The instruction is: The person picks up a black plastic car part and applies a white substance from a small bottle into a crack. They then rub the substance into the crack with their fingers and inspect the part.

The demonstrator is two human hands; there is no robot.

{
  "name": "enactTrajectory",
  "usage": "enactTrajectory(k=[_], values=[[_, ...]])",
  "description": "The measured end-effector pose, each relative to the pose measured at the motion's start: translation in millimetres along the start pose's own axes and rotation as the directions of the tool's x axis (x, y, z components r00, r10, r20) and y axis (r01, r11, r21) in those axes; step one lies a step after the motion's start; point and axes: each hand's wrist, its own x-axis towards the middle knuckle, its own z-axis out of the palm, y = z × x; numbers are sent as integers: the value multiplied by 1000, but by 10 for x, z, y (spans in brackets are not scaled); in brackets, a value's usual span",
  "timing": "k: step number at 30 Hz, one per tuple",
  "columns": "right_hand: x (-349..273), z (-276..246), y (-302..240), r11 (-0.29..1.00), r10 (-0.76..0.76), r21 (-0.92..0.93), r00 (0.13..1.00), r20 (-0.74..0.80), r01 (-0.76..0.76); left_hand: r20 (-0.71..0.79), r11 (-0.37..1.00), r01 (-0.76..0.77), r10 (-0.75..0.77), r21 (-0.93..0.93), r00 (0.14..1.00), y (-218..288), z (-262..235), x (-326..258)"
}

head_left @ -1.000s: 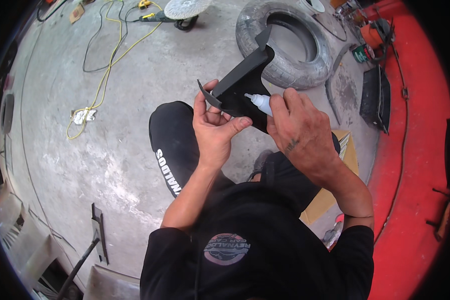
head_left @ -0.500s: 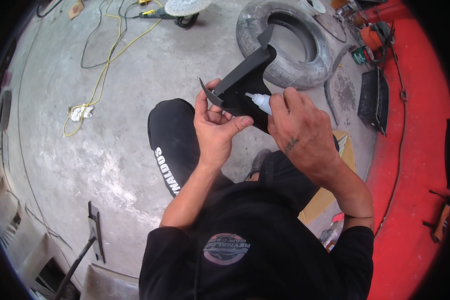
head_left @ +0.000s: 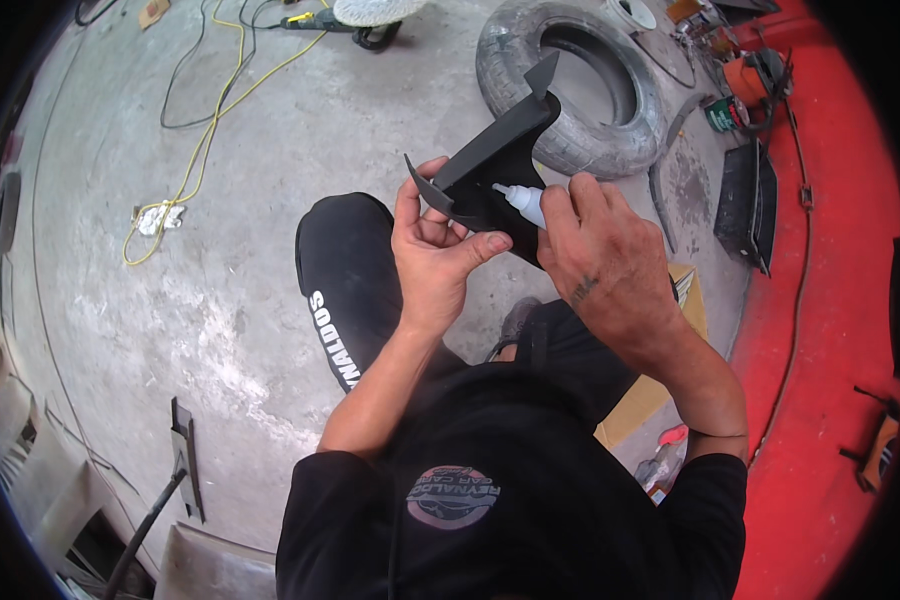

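A black moulded plastic trim piece [head_left: 491, 150] with a curved lip is gripped at its near left end by my left hand [head_left: 438, 250]. My thumb lies along its near edge, with the fingers curled under the lip. In my right hand [head_left: 602, 250] is a small white squeeze bottle [head_left: 524, 203] with a narrow nozzle, held tilted. Its tip points left at the inner face of the trim piece; whether it touches I cannot tell. Most of the bottle is hidden inside my right fingers. Both hands are above my knees.
A worn tire [head_left: 570, 90] lies on the concrete floor beyond the trim piece. A polisher [head_left: 355, 22] with a white pad and a yellow cord [head_left: 213, 135] are at the far left. A cardboard box [head_left: 638, 412] sits by my right leg, and a black bin [head_left: 745, 205] by the red surface.
My hands, the trim piece and the bottle have barely moved. The view has shifted slightly.
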Motion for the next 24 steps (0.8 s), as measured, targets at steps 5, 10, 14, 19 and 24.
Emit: enactTrajectory(k=[5,10,14,19,24], values=[[9,10,-5,1000,-3,-5,1000,0,3,6,1000,0,0,14,1000,0,-8,7],[20,15,-9,1000,-8,-4,1000,-1,8,6,1000,-3,3,1,1000,-7,-17,7],[29,13,-13,1000,-10,-4,1000,2,10,8,1000,-3,3,15,1000,-8,-29,12],[36,9,-21,1000,-9,-2,1000,6,9,7,1000,-8,8,0,1000,-5,-20,13],[44,-3,-27,1000,-7,12,1000,14,6,8,1000,-7,7,-3,1000,-8,-27,13]])
